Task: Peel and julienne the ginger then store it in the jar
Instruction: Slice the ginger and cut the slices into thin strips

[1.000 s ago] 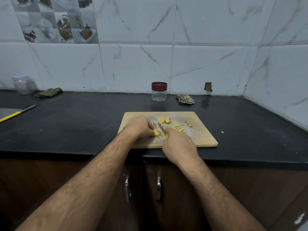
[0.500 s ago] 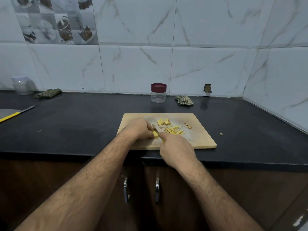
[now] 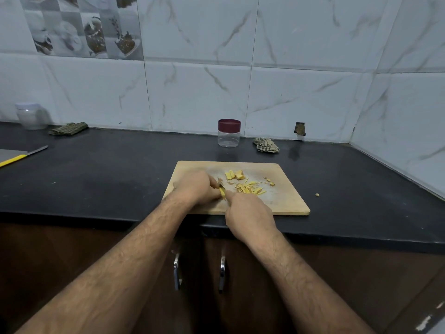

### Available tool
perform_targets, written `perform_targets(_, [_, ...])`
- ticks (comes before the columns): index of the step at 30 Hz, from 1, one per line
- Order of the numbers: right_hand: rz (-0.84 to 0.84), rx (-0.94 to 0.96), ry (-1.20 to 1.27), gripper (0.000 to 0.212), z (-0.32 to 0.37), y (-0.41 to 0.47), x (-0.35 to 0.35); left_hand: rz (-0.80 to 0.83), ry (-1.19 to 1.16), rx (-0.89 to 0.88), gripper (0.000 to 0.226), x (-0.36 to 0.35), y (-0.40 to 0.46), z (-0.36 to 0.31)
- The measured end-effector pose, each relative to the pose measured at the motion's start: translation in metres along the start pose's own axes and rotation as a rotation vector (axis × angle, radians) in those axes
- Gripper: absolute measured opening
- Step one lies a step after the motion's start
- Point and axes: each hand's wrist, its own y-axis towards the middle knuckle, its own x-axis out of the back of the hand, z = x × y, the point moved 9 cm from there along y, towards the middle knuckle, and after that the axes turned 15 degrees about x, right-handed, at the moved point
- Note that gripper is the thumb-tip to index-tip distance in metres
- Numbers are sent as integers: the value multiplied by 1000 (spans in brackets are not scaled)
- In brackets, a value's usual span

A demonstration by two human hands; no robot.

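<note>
Two hands: left hand (image 3: 196, 189) pins one ginger piece (image 3: 222, 193), right hand (image 3: 249, 214) seemingly grips one knife (image 3: 221, 184) (mostly hidden).

Yellow ginger piece (image 3: 222, 193) on the board's near left; cut strips (image 3: 249, 188) mid-board; slabs (image 3: 234, 175) behind; clear jar (image 3: 229, 133), maroon lid on, upright beyond.

Dim, cool, even light, soft shadows, wide-angle bending at edges, slightly soft focus

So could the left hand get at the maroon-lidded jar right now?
Probably not yet: the left hand pins a ginger piece for the knife. The path to the jar looks unobstructed.
</note>
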Motion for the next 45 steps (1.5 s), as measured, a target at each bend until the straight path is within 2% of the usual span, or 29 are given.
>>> perform_targets(3, [8, 10, -18, 44, 0, -8, 0, -66, -48, 7, 16, 0, -3, 6])
perform_targets(6, [43, 2, -7, 50, -2, -26, 1, -149, -54, 14, 23, 2, -8, 9])
perform_targets(12, [40, -24, 30, 53, -3, -37, 8, -203, -76, 14, 28, 5, -15, 10])
perform_targets(24, [-35, -56, 131, 56, 0, -20, 10, -216, -80, 3, 32, 4, -14, 11])
perform_targets(38, [1, -28, 69, 52, 4, -6, 3, -198, -88, 20, 30, 2, -11, 12])
perform_targets(45, [46, -4, 47, 50, 0, -34, 3, -184, -114, 25, 30, 1, -11, 14])
